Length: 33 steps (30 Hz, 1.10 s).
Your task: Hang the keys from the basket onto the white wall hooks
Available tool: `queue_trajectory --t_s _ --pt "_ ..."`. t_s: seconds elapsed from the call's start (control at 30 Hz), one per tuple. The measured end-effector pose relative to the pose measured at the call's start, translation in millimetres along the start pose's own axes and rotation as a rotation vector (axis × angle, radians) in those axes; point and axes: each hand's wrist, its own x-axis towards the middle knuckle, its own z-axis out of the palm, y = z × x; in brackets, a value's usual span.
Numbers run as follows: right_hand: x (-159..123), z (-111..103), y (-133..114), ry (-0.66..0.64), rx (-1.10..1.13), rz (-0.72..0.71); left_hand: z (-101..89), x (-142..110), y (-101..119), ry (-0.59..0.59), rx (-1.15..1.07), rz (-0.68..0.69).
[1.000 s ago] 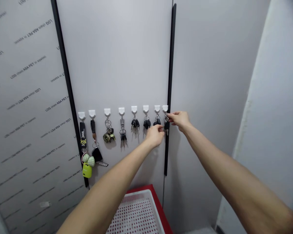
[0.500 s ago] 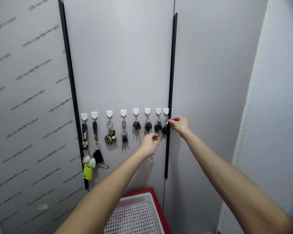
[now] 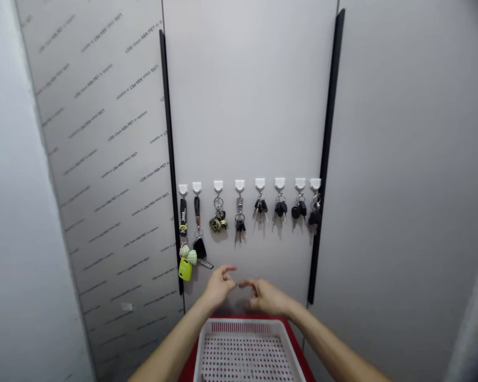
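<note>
The left hand [image 3: 220,286] and the right hand [image 3: 267,297] are hovering just apart above a white perforated plastic basket [image 3: 245,321], their bare index fingers pointing toward each other; both are empty, fingers parted and partly curled. The basket is sitting on a red surface [image 3: 306,367]. Above the hands, eight white hooks [image 3: 239,184] are lining a pale grey panel [image 3: 247,106] in one row, each bearing keys or a keychain. At the far left, a black lettered strap [image 3: 183,217] is hanging with a lime-green case [image 3: 185,269] at its bottom; beside it, a dark braided strap [image 3: 197,211] is carrying a black fob [image 3: 199,248], whose lower end is dangling nearest the left hand. Next, a ring with brass-toned charms [image 3: 215,225] is hanging, then four bunches of black-headed keys [image 3: 260,206]. The rightmost key bunch [image 3: 314,217] is overlapping a black vertical handle [image 3: 331,127] at the panel's right edge, well apart from the right hand.
</note>
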Motion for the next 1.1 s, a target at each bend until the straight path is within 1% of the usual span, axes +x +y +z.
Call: queue_trajectory --t_s 0.03,0.1,0.2,0.27,0.3,0.37,0.5,0.57,0.6,0.63,0.67,0.77,0.8,0.83,0.87,0.97,1.03,1.1 --pt "4 3 -16 0.008 0.021 -0.042 -9.8 -4 11 0.001 -0.064 0.058" --pt "10 0 -55 0.074 0.111 -0.167 -26.5 -14 44 -0.001 -0.204 0.214" --pt "14 -7 -109 0.245 0.257 -0.435 -40.6 -26 95 0.012 -0.335 0.442" --pt "14 -8 -130 0.311 0.303 -0.543 -42.2 -30 119 0.019 -0.363 0.541" --pt "14 -7 -135 0.324 0.315 -0.567 -41.2 -32 126 0.02 -0.369 0.575" --pt "14 -3 -140 0.324 0.33 -0.578 -36.9 -33 132 0.017 -0.377 0.61" --pt "16 2 -137 0.341 0.31 -0.546 -29.4 -32 127 0.003 -0.369 0.605" --pt "20 3 -132 0.361 0.285 -0.522 -32.1 -29 120 0.023 -0.336 0.583" --pt "24 3 -129 0.377 0.264 -0.496 -36.1 -26 115 0.061 -0.308 0.564" --pt "29 3 -125 0.401 0.23 -0.458 -42.0 -22 109 0.131 -0.271 0.541" --pt "34 2 -121 0.437 0.184 -0.411 -49.6 -16 101 0.237 -0.228 0.512" --pt "54 1 -112 0.582 -0.017 -0.281 -77.6 6 76 0.661 -0.055 0.411" --pt "60 0 -112 0.629 -0.086 -0.259 -86.0 13 68 0.756 0.016 0.373" --pt "67 0 -112 0.671 -0.148 -0.248 -92.9 20 62 0.803 0.087 0.331" --pt "74 -1 -112 0.707 -0.198 -0.243 -97.7 26 57 0.806 0.155 0.293" --pt "95 -2 -115 0.768 -0.226 -0.208 -100.3 37 52 0.68 0.301 0.217" --pt "107 -2 -114 0.743 -0.163 -0.158 -96.9 41 56 0.599 0.303 0.202" --pt "116 -4 -114 0.711 -0.093 -0.116 -94.5 45 63 0.532 0.22 0.186"
